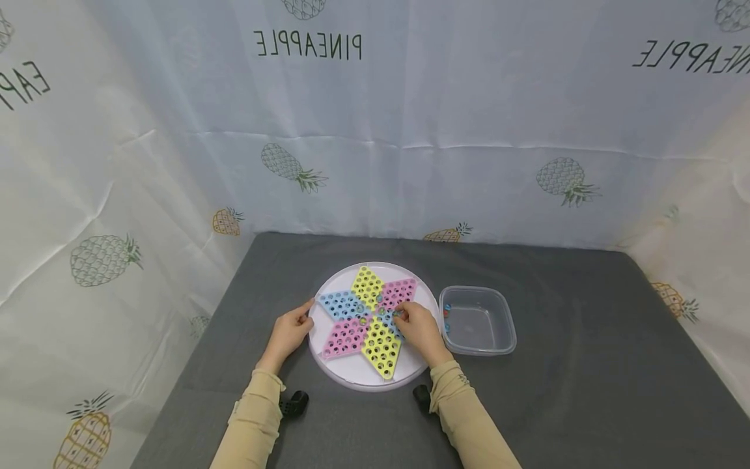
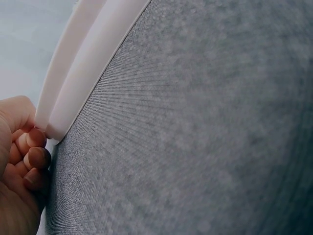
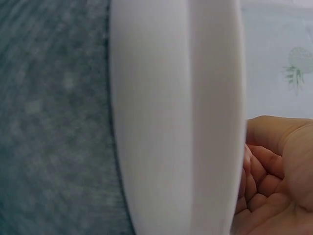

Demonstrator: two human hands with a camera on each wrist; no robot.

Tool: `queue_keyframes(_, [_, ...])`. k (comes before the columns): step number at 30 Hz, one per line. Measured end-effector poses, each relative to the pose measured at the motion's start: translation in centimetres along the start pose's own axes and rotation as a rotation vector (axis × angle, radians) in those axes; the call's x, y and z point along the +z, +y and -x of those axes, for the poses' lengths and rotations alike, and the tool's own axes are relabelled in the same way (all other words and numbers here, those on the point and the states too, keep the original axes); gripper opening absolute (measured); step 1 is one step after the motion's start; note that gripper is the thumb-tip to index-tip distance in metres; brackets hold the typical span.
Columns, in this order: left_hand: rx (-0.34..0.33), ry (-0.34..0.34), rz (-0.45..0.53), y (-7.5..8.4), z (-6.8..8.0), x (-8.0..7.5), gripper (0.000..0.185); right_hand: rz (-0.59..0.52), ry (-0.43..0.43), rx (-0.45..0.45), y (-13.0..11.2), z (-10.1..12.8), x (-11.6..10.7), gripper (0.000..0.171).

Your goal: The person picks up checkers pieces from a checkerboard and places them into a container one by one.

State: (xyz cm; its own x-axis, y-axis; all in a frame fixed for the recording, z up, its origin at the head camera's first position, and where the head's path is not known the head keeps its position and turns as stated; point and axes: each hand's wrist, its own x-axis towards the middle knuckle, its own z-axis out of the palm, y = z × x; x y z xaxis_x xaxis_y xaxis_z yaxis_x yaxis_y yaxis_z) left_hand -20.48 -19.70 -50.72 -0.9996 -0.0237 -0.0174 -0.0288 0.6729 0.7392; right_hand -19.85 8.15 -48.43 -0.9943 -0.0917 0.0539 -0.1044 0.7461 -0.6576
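A round white Chinese checkers board [image 1: 351, 373] with a pink, yellow and blue six-pointed star lies on the table. Several glass marbles [image 1: 363, 320] sit in holes around the star's middle. At the board's left rim, my left hand [image 1: 290, 333] holds the edge, its other fingers curled below, as the left wrist view shows. My right hand [image 1: 420, 330] is over the blue point at the right, thumb and fingertips together on a marble [image 1: 396, 314] at a hole. In the right wrist view the board's thick rim [image 3: 215, 117] hides those fingertips.
A clear plastic container [image 1: 482, 326] stands close against the board's right side, with several marbles [image 1: 447, 311] along its left wall. Dark grey cloth [image 1: 586, 365] covers the table. A pineapple-print curtain [image 1: 410, 98] hangs behind and at both sides.
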Motion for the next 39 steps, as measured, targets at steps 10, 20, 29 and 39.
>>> queue_keyframes(10, [-0.002, 0.008, -0.001, 0.1, -0.1, 0.1, 0.048, -0.021, 0.01, 0.02, 0.2, -0.1, 0.2, 0.019])
queue_keyframes(20, [0.013, 0.023, 0.003, -0.1, -0.1, 0.2, 0.047, -0.097, 0.013, 0.043, -0.2, 0.3, -0.2, 0.022])
queue_keyframes(29, [-0.003, 0.015, 0.012, -0.2, -0.2, 0.4, 0.048, -0.131, 0.037, -0.02, -0.8, 0.6, -1.0, 0.022])
queue_keyframes(39, [0.011, 0.03, 0.013, -0.2, -0.2, 0.4, 0.047, -0.129, 0.089, -0.074, -1.3, 1.0, -2.1, 0.026])
